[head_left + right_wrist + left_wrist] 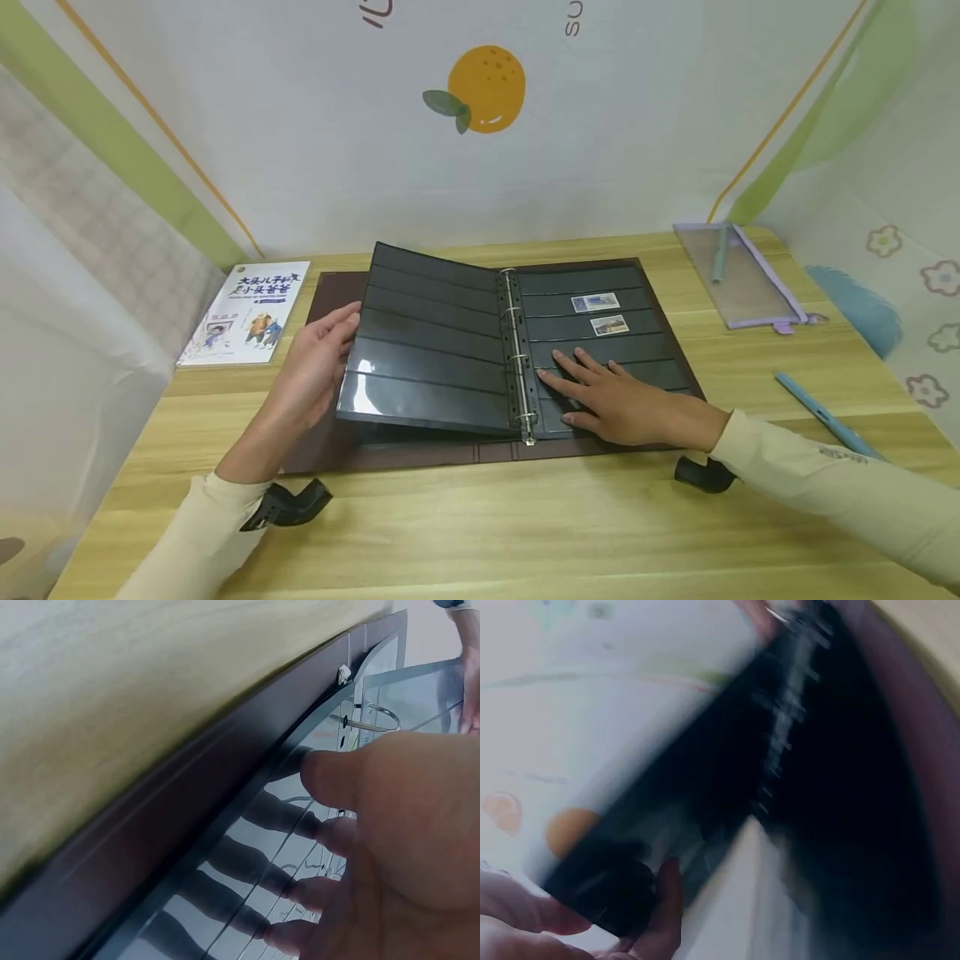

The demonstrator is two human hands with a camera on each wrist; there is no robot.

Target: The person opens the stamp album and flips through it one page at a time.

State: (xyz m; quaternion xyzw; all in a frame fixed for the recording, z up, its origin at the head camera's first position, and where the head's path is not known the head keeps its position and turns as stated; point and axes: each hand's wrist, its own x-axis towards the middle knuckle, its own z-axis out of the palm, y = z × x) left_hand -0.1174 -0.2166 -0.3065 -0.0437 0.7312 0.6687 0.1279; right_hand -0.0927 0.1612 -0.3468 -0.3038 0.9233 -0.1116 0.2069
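A brown ring binder lies spread on the table, its black pocket pages held by metal rings. My left hand pinches the outer edge of a black page, which tilts up off the left side. In the left wrist view, blurred, the thumb and fingers are at that page's corner. My right hand rests with fingers spread on the right-hand page. Two small stamps sit in the upper strips of that page. In the right wrist view the fingertips touch its glossy surface.
A white illustrated booklet lies at the far left. At the back right is a purple-edged mesh zip pouch with a pen inside. A blue pen lies beside my right forearm. A printed white cloth hangs behind the table.
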